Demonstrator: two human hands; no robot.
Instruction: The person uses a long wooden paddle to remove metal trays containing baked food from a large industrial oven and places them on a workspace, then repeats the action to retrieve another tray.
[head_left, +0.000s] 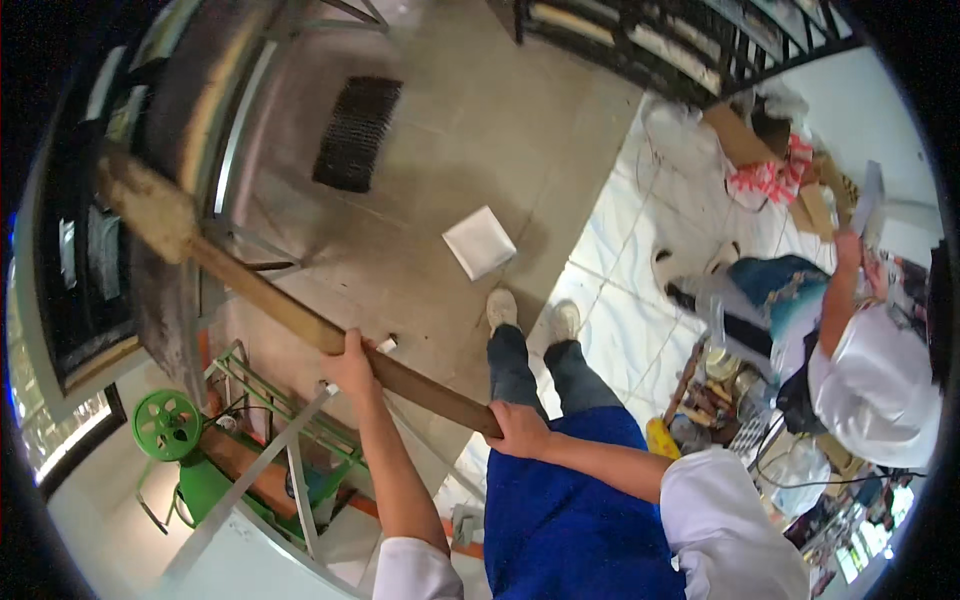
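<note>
Both my hands grip a long wooden peel, its flat handle (435, 394) slanting across the view from my waist toward the upper left. My left hand (356, 367) is closed around the handle near its middle. Near the handle's end, in front of my blue apron (570, 502), my right hand (521, 429) is wrapped around it. The peel's broad, worn blade (146, 202) is in front of a dark-fronted unit (90, 255) at the left. The blade's far end is blurred, and I cannot tell whether it touches the unit.
A white square object (480, 241) and a black mat (358, 133) lie on the floor. Below the peel stands a green machine with a spoked wheel (167, 425), beside a metal frame (255, 480). At right, a person (870, 382) stands near cardboard boxes (742, 135). Black racks (645, 45) stand ahead.
</note>
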